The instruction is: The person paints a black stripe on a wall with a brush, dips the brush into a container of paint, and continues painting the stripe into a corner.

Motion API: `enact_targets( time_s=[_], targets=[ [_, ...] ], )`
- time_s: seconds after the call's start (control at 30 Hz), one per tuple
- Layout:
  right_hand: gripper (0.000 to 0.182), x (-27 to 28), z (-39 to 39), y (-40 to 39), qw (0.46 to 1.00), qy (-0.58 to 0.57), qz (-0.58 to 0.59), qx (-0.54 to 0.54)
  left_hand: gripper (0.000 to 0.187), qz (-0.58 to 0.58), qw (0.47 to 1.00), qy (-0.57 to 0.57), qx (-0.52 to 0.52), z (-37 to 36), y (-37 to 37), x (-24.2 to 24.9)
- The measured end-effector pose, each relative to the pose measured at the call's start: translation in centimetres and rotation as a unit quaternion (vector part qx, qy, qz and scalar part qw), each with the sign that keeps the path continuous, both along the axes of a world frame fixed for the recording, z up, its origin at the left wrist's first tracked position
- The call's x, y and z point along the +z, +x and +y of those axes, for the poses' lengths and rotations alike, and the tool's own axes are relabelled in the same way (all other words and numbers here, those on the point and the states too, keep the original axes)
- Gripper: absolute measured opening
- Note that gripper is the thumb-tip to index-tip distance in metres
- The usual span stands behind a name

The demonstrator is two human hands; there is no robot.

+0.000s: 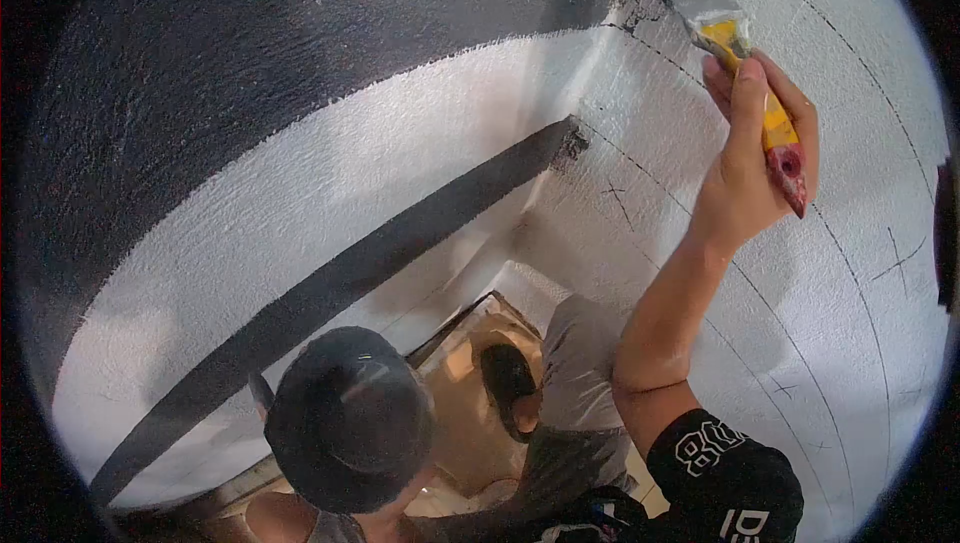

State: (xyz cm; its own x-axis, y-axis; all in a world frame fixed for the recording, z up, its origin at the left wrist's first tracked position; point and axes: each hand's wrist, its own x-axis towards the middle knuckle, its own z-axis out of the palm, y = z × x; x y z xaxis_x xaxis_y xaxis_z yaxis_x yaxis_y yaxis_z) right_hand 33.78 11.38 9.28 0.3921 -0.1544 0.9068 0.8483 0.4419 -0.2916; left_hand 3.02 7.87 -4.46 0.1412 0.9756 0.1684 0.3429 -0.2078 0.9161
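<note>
My right hand [748, 168] is raised and wrapped round the yellow handle of a flat paintbrush [722, 35]. The red, paint-smeared end of the handle sticks out below my palm. Dark bristles at the tip rest at or very near the textured wall [690, 158], beside the inside corner where dark grey paint meets white. Thin dashed curves and small cross marks are drawn on the white wall around my hand. I cannot make out my left hand anywhere in view.
Below left is another person in a dark round hat [350, 423], close to the wall. Across the left wall runs a dark curved stripe [400, 243]. A foot in a black sandal [508, 378] rests on a brownish surface [465, 433] under the corner.
</note>
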Motion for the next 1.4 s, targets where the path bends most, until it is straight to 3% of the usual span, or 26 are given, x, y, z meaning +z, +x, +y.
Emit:
enact_targets(
  time_s=[0.27,0.37,0.77,1.0,1.2,1.27,1.4],
  targets=[
    [0.016,-0.1,-1.5,0.5,0.976,-0.174,-0.039,-0.125,0.068,0.002,1.0,-0.008,-0.001,-0.1,-0.1,0.1],
    [0.014,-0.5,-0.8,0.5,0.979,-0.187,0.007,-0.084,0.068,0.006,1.0,-0.013,0.0,-0.5,-0.3,0.1],
    [0.017,-0.8,-0.5,0.2,0.963,-0.245,-0.004,-0.113,0.067,0.009,1.0,-0.03,-0.001,-0.4,-0.3,0.2],
    [0.01,-1.2,0.2,0.3,0.966,-0.23,-0.024,-0.111,0.066,0.007,0.999,-0.034,0.001,-1.4,-0.7,0.1],
    [0.017,-1.8,1.3,1.9,0.98,-0.195,0.004,-0.025,0.065,0.003,0.999,-0.038,-0.001,-1.6,-1.1,0.0],
    [0.019,-1.5,0.8,2.5,0.983,-0.079,0.078,0.144,0.065,0.006,0.999,-0.04,-0.003,-1.7,-0.9,0.1],
    [0.019,-0.1,-1.1,1.3,0.997,-0.052,0.03,0.054,0.065,0.006,0.999,-0.044,-0.003,-1.3,-0.5,0.0]
  ],
)
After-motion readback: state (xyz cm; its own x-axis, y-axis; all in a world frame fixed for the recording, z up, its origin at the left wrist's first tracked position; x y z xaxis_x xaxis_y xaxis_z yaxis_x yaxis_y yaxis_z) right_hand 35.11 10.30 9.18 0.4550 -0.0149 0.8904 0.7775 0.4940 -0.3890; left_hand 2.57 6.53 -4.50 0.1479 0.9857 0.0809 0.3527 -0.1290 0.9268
